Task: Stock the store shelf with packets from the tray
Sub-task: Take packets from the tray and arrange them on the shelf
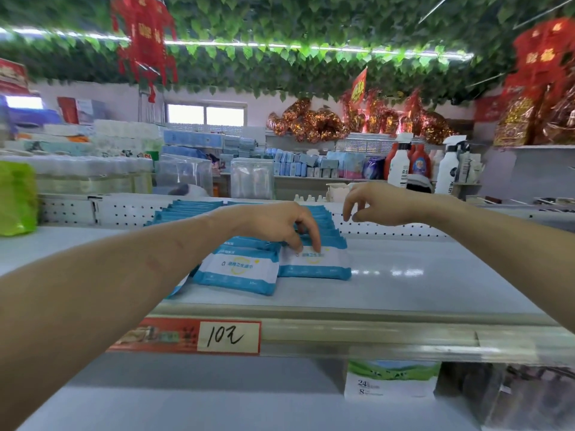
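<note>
Two rows of blue-and-white wipe packets lie overlapped on the white shelf, running from its front back to the perforated panel. My left hand reaches over them, and its fingertips press down on the front packet of the right row. The front packet of the left row lies beside it, slightly askew. My right hand hovers above the shelf to the right of the rows, fingers loosely curled, holding nothing. No tray is in view.
A green packet stands at the shelf's left end. A price tag reading "10" sits on the shelf's front rail. A white-and-green pack rests on the lower shelf. Bottles and other goods fill the shelves behind.
</note>
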